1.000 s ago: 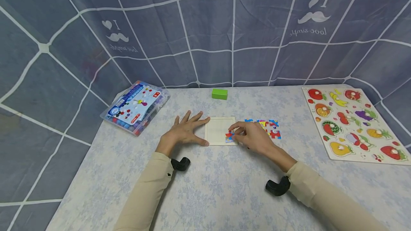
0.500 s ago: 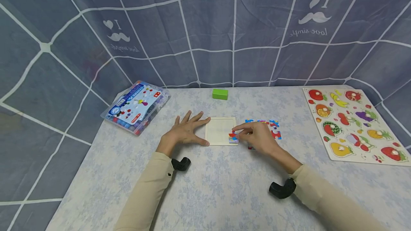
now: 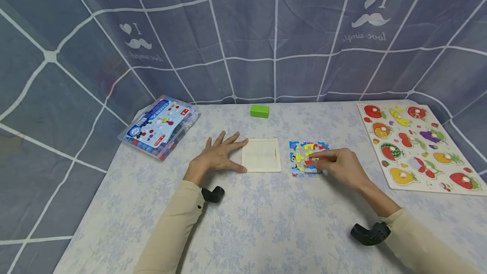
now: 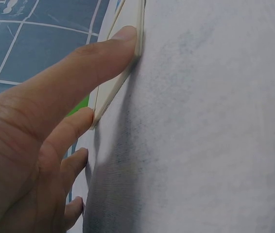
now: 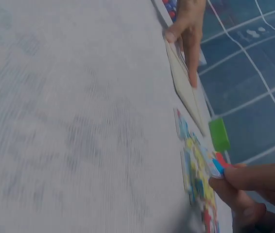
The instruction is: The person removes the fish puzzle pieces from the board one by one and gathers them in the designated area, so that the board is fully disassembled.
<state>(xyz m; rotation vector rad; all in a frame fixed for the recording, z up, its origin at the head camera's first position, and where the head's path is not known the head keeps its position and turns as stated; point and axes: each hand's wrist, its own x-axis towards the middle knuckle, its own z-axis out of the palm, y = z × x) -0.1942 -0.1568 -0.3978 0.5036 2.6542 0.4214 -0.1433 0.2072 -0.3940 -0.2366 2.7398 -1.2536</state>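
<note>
Shallow and pale, a wooden puzzle tray lies on the table in front of the person. The left hand rests at its left side with fingers spread, thumb and index fingertip touching the two left corners. To the tray's right lie several loose jigsaw pieces, blue, yellow and red. Over them, the right hand pinches a jigsaw piece between thumb and index finger. That piece shows blue, white and red in the right wrist view. The right hand hides part of the pieces below it.
A green block stands behind the tray. A clear box of coloured parts lies at the back left. On the right is a fruit knob-puzzle board. A blue checked curtain hangs behind the table.
The right hand has moved right with the jigsaw piece, from the tray's lower right corner to above the loose pieces. The left hand has stayed at the tray's left edge.
</note>
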